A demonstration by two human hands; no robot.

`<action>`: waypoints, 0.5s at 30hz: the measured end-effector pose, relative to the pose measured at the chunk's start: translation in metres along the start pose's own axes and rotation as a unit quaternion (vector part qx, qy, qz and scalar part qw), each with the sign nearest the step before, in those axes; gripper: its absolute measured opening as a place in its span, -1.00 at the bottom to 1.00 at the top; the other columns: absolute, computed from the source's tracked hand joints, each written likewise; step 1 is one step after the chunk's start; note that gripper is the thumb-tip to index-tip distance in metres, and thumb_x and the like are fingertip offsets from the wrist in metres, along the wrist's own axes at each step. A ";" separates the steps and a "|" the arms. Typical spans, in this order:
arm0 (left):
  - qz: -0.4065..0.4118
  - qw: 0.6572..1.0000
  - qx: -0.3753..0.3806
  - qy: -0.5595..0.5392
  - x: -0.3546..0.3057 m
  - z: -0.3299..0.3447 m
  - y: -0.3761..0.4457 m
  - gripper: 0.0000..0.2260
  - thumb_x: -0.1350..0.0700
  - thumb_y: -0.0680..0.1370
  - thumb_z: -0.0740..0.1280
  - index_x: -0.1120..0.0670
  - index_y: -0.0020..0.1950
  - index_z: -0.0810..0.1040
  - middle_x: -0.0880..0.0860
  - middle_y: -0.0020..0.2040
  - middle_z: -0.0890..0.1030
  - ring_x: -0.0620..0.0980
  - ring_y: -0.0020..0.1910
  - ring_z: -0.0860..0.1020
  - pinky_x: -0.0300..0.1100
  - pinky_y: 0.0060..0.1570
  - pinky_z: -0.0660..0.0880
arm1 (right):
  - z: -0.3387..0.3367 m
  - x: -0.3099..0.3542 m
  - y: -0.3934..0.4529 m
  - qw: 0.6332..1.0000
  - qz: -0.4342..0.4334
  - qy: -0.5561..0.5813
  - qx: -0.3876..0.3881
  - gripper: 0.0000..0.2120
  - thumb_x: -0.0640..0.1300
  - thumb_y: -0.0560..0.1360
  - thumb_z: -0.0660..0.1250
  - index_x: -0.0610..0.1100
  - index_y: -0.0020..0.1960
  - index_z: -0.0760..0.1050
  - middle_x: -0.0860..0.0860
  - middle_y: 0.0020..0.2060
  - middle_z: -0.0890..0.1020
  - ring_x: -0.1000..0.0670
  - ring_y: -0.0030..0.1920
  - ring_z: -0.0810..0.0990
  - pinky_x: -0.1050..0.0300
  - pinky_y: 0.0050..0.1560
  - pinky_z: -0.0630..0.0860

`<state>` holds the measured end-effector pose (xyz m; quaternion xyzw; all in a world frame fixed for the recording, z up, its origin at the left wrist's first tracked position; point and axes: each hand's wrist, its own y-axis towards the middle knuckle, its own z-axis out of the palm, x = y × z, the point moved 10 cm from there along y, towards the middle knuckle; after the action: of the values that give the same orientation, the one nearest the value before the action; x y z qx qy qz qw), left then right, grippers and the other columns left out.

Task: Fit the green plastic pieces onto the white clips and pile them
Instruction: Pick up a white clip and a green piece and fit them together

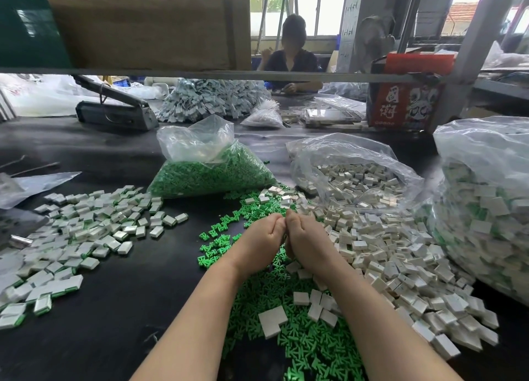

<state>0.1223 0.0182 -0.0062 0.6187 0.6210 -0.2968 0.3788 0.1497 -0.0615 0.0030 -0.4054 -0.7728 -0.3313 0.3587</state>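
My left hand and my right hand meet knuckle to knuckle above the dark table, fingers curled inward. What they pinch between them is hidden by the fingers. Loose green plastic pieces lie scattered under and in front of my forearms. A heap of plain white clips spreads to the right of my hands. On the left lies a pile of finished clips with green edges.
A clear bag of green pieces and a clear bag of white clips stand behind my hands. A large full bag sits at the right edge. A person works across the table, behind a metal shelf rail.
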 end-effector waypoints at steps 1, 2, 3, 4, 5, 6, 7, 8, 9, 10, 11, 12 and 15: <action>0.003 1.000 -0.001 0.004 -0.001 0.000 0.000 -0.69 0.08 0.71 0.05 0.22 0.20 0.52 0.20 0.11 0.61 0.17 0.14 0.55 0.12 0.20 0.45 | 0.000 -0.001 0.000 1.000 0.006 0.007 -0.001 -0.55 -0.08 0.69 0.01 -0.01 -0.36 0.35 0.07 -0.44 0.43 0.09 -0.41 0.37 0.14 -0.32 0.25; 0.006 1.000 -0.002 0.009 -0.001 -0.001 0.000 -0.69 0.08 0.71 0.05 0.21 0.19 0.52 0.20 0.10 0.62 0.17 0.13 0.56 0.12 0.19 0.46 | 0.000 -0.003 0.001 1.000 0.014 0.019 -0.001 -0.56 -0.09 0.69 0.01 -0.01 -0.35 0.36 0.06 -0.43 0.44 0.08 -0.40 0.38 0.14 -0.29 0.28; 0.008 1.000 -0.004 0.012 -0.002 -0.002 0.000 -0.69 0.07 0.71 0.06 0.21 0.18 0.53 0.20 0.09 0.62 0.17 0.11 0.56 0.12 0.17 0.46 | 0.000 -0.005 0.001 0.999 0.025 0.032 0.000 -0.57 -0.09 0.69 0.02 -0.02 -0.34 0.37 0.05 -0.42 0.45 0.07 -0.39 0.39 0.12 -0.26 0.30; 0.009 1.000 -0.006 0.013 -0.002 -0.002 0.000 -0.69 0.07 0.71 0.06 0.20 0.17 0.53 0.20 0.08 0.62 0.17 0.10 0.56 0.12 0.16 0.46 | 0.000 -0.008 0.002 0.998 0.036 0.047 0.003 -0.58 -0.09 0.68 0.04 -0.02 -0.32 0.39 0.05 -0.41 0.46 0.06 -0.38 0.40 0.09 -0.25 0.32; 0.009 1.000 -0.006 0.013 -0.002 -0.003 -0.001 -0.69 0.07 0.71 0.06 0.20 0.16 0.53 0.19 0.07 0.62 0.17 0.09 0.56 0.13 0.15 0.46 | 0.001 -0.010 0.002 0.997 0.048 0.066 0.010 -0.60 -0.09 0.68 0.05 -0.03 -0.31 0.41 0.04 -0.41 0.46 0.05 -0.38 0.41 0.07 -0.25 0.34; 0.009 1.000 -0.007 0.011 -0.002 -0.003 -0.001 -0.70 0.08 0.71 0.06 0.19 0.16 0.53 0.19 0.07 0.62 0.17 0.08 0.56 0.13 0.14 0.46 | 0.002 -0.012 0.002 0.994 0.059 0.091 0.019 -0.62 -0.09 0.68 0.07 -0.05 -0.29 0.43 0.03 -0.41 0.47 0.05 -0.39 0.41 0.05 -0.26 0.35; 0.009 1.000 -0.008 0.009 -0.001 -0.003 -0.002 -0.71 0.08 0.71 0.07 0.19 0.16 0.53 0.18 0.07 0.62 0.16 0.07 0.56 0.13 0.15 0.46 | 0.004 -0.014 0.002 0.991 0.068 0.115 0.029 -0.63 -0.09 0.67 0.08 -0.06 -0.27 0.44 0.02 -0.41 0.46 0.05 -0.40 0.40 0.03 -0.27 0.35; 0.009 1.000 -0.009 0.008 -0.001 -0.004 -0.002 -0.72 0.09 0.71 0.07 0.19 0.18 0.52 0.17 0.07 0.62 0.14 0.08 0.56 0.13 0.16 0.46 | 0.005 -0.016 0.002 0.988 0.075 0.133 0.038 -0.63 -0.08 0.67 0.09 -0.07 -0.27 0.45 0.02 -0.41 0.46 0.05 -0.41 0.40 0.02 -0.28 0.35; 0.010 1.000 -0.008 0.008 -0.002 -0.004 -0.002 -0.72 0.10 0.71 0.07 0.18 0.20 0.52 0.15 0.09 0.62 0.11 0.10 0.57 0.11 0.18 0.46 | 0.006 -0.017 0.002 0.986 0.079 0.141 0.046 -0.64 -0.08 0.67 0.09 -0.07 -0.26 0.45 0.04 -0.42 0.47 0.06 -0.41 0.40 0.04 -0.29 0.35; 0.011 1.000 -0.007 0.008 -0.002 -0.004 -0.003 -0.72 0.10 0.71 0.07 0.17 0.22 0.51 0.13 0.10 0.62 0.09 0.11 0.57 0.10 0.20 0.46 | 0.007 -0.018 0.002 0.985 0.081 0.143 0.051 -0.64 -0.07 0.67 0.09 -0.06 -0.25 0.46 0.06 -0.43 0.47 0.07 -0.41 0.39 0.08 -0.30 0.35; 0.013 1.000 -0.004 0.009 -0.003 -0.004 -0.003 -0.72 0.10 0.71 0.07 0.16 0.23 0.51 0.11 0.11 0.62 0.07 0.12 0.56 0.09 0.21 0.46 | 0.008 -0.018 0.002 0.985 0.080 0.141 0.054 -0.65 -0.07 0.67 0.10 -0.05 -0.24 0.47 0.08 -0.43 0.47 0.08 -0.41 0.39 0.11 -0.32 0.34; 0.014 1.000 -0.002 0.010 -0.003 -0.004 -0.003 -0.72 0.10 0.71 0.07 0.16 0.24 0.51 0.10 0.12 0.62 0.06 0.13 0.56 0.08 0.21 0.46 | 0.008 -0.017 0.002 0.987 0.075 0.134 0.053 -0.66 -0.07 0.67 0.10 -0.04 -0.23 0.47 0.08 -0.43 0.47 0.08 -0.41 0.39 0.11 -0.32 0.34; 0.009 1.000 0.002 0.009 0.000 -0.003 -0.003 -0.71 0.11 0.71 0.06 0.20 0.22 0.51 0.16 0.13 0.61 0.13 0.15 0.55 0.11 0.22 0.45 | 0.004 -0.012 0.003 0.997 0.032 0.067 0.036 -0.61 -0.06 0.68 0.06 0.01 -0.30 0.42 0.11 -0.44 0.46 0.13 -0.42 0.39 0.15 -0.30 0.31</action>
<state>0.1194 0.0207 -0.0042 0.6281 0.6181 -0.2890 0.3742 0.1556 -0.0613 -0.0081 -0.3937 -0.7449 -0.3183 0.4345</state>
